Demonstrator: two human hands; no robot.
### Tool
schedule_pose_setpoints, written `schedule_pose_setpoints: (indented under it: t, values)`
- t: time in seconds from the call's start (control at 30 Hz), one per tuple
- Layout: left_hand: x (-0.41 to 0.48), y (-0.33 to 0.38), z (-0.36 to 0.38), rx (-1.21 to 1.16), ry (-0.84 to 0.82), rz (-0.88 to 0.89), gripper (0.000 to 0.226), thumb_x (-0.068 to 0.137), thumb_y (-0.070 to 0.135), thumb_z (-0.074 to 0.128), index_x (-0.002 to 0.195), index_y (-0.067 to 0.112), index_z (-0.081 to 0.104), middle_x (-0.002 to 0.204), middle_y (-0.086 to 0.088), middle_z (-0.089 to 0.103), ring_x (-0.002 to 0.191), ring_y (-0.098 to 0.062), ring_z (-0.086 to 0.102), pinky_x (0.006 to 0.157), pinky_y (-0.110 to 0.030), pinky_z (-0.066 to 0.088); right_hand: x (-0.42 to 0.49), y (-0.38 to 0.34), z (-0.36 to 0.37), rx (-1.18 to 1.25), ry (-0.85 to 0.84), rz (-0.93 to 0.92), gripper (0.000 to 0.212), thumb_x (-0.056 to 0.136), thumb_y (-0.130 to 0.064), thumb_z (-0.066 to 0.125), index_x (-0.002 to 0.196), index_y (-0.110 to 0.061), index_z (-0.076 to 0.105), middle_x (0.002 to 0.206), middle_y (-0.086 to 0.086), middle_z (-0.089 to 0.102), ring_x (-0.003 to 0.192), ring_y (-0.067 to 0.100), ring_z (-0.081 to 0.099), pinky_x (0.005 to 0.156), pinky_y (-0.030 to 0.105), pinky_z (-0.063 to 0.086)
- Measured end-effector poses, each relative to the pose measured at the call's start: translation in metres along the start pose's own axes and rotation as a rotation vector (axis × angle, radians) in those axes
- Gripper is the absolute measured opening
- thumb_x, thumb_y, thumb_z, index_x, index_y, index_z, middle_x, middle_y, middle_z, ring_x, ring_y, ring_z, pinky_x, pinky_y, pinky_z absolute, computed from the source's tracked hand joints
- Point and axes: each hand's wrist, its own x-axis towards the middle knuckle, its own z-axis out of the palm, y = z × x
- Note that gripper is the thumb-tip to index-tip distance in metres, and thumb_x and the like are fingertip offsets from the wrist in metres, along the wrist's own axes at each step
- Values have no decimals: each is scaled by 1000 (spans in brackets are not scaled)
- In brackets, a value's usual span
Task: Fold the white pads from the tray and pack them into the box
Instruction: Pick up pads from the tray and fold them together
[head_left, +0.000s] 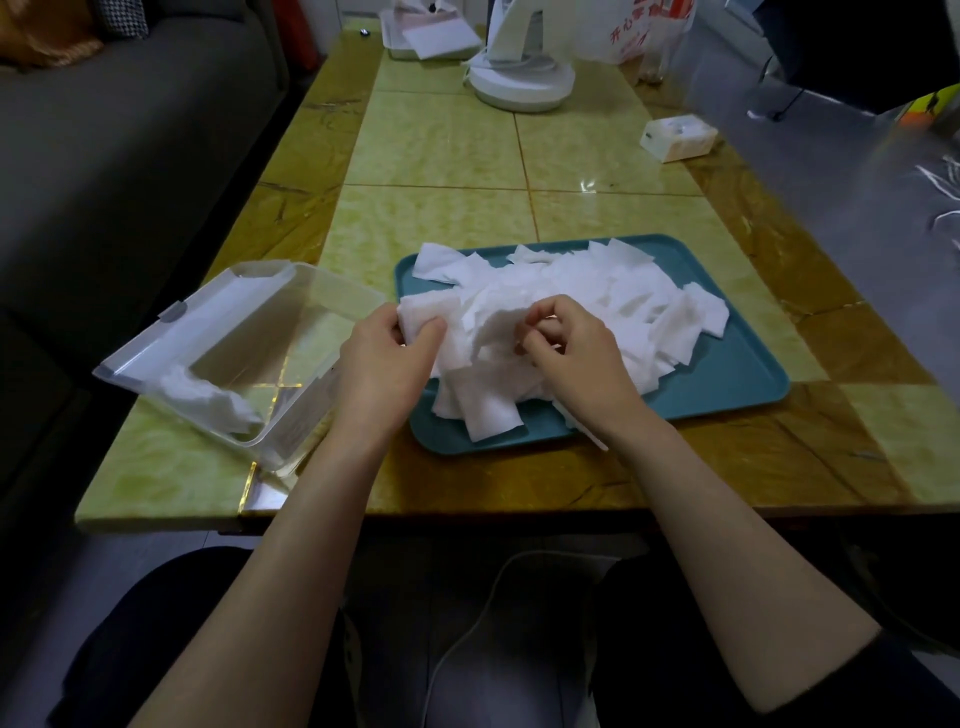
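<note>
A teal tray (727, 374) lies on the tiled table (467, 156), its near edge set back a little from the table's near edge. A loose heap of white pads (571, 286) covers most of the tray. The heap reaches the tray's far-left rim, and a bare strip of tray shows along the right and near-right sides.

The left hand (384, 358) is over the tray's left edge, with thumb and fingers pinching one pad (421, 317) at the left side of the heap. The right hand (576, 353) rests on the middle of the heap, fingers curled tight. It seems to pinch one of the white pads between thumb and forefinger, though white on white makes the edge of that pad hard to pick out.

Just left of the tray is the clear box (234, 332), with its right wall close to the tray's left rim and the left wrist between them. A few packed pads (208, 395) lie in the box corner farthest from the tray.

Beyond the tray's far edge there is open table up to a white fan base (519, 78). A small carton (678, 137) sits well beyond the tray's far-right corner. Right of the tray, a band of table runs to the table's edge.
</note>
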Motion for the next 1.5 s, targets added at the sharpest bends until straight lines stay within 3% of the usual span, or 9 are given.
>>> schedule_pose_setpoints:
  t: [0.13, 0.23, 0.37, 0.57, 0.73, 0.97, 1.13, 1.3, 1.5]
  values:
    - [-5, 3, 3, -15, -49, -2, 23, 89, 21, 60, 97, 0, 65, 93, -18, 68, 89, -30, 64, 77, -46, 50, -2, -4, 7, 46, -106, -48, 13, 89, -16, 60, 95, -24, 53, 87, -15, 60, 86, -1, 58, 68, 6, 42]
    - [-7, 5, 6, -5, -77, 8, 23, 90, 22, 60, 99, 1, 65, 96, -17, 68, 91, -30, 63, 79, -47, 50, -2, -6, 10, -2, -115, -94, 20, 88, -21, 62, 78, -33, 50, 77, -17, 57, 77, -3, 55, 65, 8, 41]
    - [-5, 3, 5, -1, -92, 25, 26, 89, 21, 60, 99, -2, 64, 96, -19, 68, 90, -31, 63, 77, -46, 49, 2, -3, 5, 18, -39, -79, 18, 87, -18, 64, 71, -24, 57, 68, -11, 56, 64, -2, 49, 62, 11, 39]
    - [-4, 0, 5, -5, -53, 22, 23, 90, 19, 58, 94, -3, 62, 92, -20, 67, 72, -16, 56, 57, -20, 41, 3, -12, -5, 182, -82, -28, 17, 90, -14, 59, 75, -8, 56, 66, -2, 49, 63, 5, 45, 63, 18, 41]
    - [-8, 5, 14, -135, -163, -23, 17, 91, 19, 58, 100, 5, 65, 99, -17, 69, 95, -30, 64, 84, -51, 51, -1, -11, 1, 167, -217, 13, 22, 92, -20, 57, 92, 1, 63, 83, 21, 59, 75, 15, 53, 71, 33, 48]
    - [-11, 7, 13, -213, -235, -38, 28, 96, 28, 51, 101, 4, 65, 101, -19, 67, 99, -36, 62, 90, -54, 50, -1, -9, -2, 136, -156, 12, 15, 91, -25, 58, 87, -12, 65, 73, -4, 58, 70, 7, 52, 69, 29, 47]
    - [-13, 11, 9, -284, -311, -46, 71, 75, 63, 53, 103, -1, 61, 102, -22, 65, 101, -39, 60, 92, -56, 48, -1, -9, -1, 95, -124, 11, 12, 90, -27, 59, 85, -16, 62, 75, -5, 60, 74, 9, 56, 75, 37, 52]
    - [-11, 4, 12, -276, -348, 31, 11, 87, 32, 67, 97, 27, 65, 95, 1, 73, 93, -15, 69, 87, -45, 55, -1, -11, -2, 161, -99, 65, 17, 91, -22, 59, 96, -7, 63, 80, 0, 63, 73, 7, 58, 71, 27, 51]
    - [-7, -2, 12, -373, -360, 31, 10, 89, 26, 63, 99, 25, 65, 92, -1, 75, 90, -17, 71, 87, -43, 56, 0, -13, -6, 361, -209, 192, 21, 95, -16, 52, 110, -4, 61, 98, 9, 69, 89, 15, 68, 76, 24, 56]
